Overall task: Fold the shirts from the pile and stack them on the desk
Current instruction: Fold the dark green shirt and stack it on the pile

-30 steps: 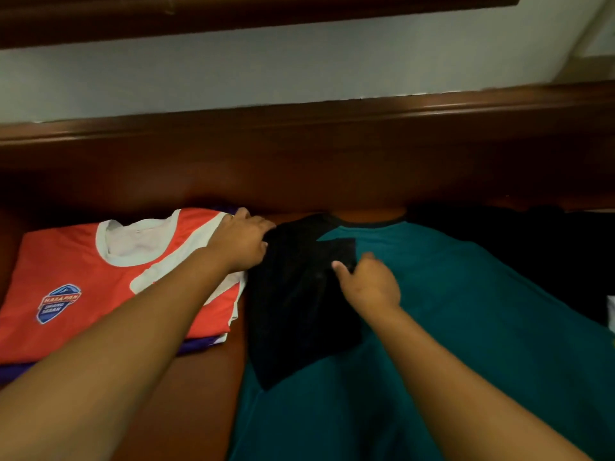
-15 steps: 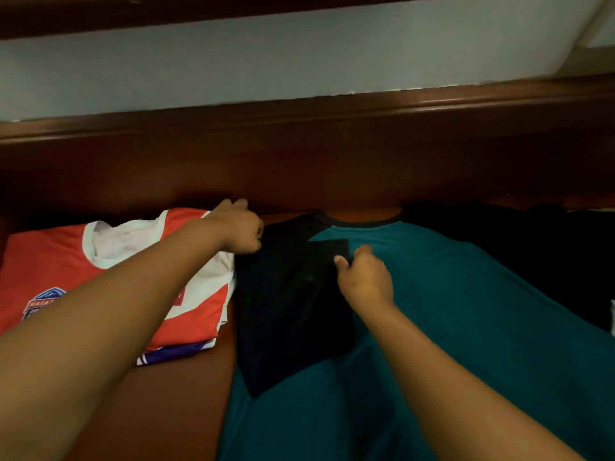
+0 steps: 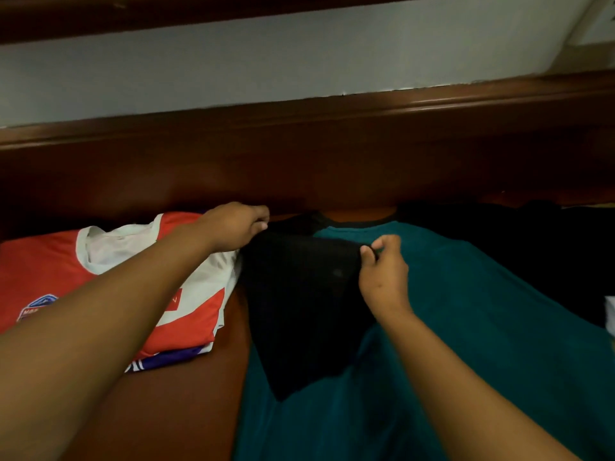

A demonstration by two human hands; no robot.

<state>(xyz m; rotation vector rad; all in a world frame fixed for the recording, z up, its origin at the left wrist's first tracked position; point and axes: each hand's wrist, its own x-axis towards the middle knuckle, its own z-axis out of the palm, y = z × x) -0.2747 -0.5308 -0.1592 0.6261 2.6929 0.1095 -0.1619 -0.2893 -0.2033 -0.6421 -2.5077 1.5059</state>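
At nine o'clock, folded stack (image 3: pixel 186 304) done; our left hand (image 3: pixel 233 227) and right hand (image 3: pixel 382 271) pinched teal shirt (image 3: pixel 466 327) sleeve (first fold, we judged).

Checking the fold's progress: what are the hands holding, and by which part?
Both grip the teal shirt by its folded black sleeve: left hand at the shoulder, right hand pinching its edge.

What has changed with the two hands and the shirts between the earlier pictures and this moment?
The left hand slid along the black sleeve toward the desk's back edge and now grips its far left corner. The right hand went from resting on the sleeve to pinching its edge and lifting it slightly. The teal shirt stayed spread out, and the folded orange shirt stayed on its stack.
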